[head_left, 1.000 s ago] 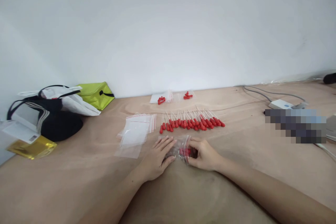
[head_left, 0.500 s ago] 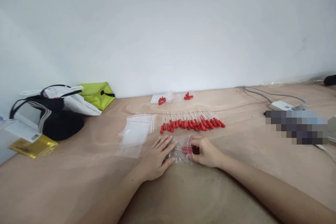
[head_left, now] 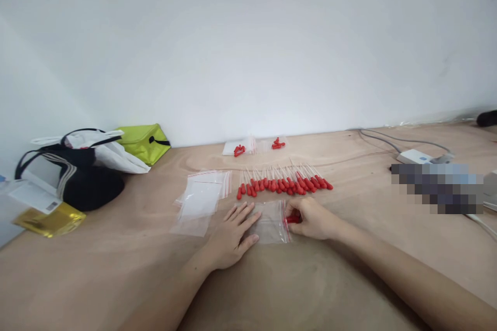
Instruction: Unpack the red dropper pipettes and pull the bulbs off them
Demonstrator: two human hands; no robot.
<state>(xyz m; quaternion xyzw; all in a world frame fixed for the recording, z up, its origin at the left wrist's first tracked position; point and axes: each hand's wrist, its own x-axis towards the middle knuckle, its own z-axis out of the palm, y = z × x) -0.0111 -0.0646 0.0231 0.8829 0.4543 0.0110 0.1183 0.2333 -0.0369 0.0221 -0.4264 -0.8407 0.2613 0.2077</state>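
A clear zip bag (head_left: pixel 268 223) lies flat in front of me, its red-striped mouth to the right. My left hand (head_left: pixel 234 235) rests on the bag's left end, fingers spread. At the mouth, my right hand (head_left: pixel 310 219) is closed around red-bulbed droppers (head_left: pixel 292 220); how many is hidden, and I cannot tell how far their stems reach into the bag. Just beyond lies a row of red-bulbed droppers (head_left: pixel 285 184), thin pale stems pointing away from me. Left of the row is a loose stack of zip bags (head_left: pixel 202 196).
Near the wall lie two bags holding red-bulbed droppers (head_left: pixel 239 150), (head_left: pixel 278 143). At left are a lime-green bag (head_left: pixel 143 142), a black cap (head_left: pixel 91 186) and a yellow-bottomed package (head_left: pixel 50 215). On the right, a grey cable (head_left: pixel 407 138) runs to a white power strip (head_left: pixel 414 156).
My right hand has shifted slightly right, and the red bulbs have moved with it to the bag's mouth. The bag now lies flatter. My left hand has stayed in place.
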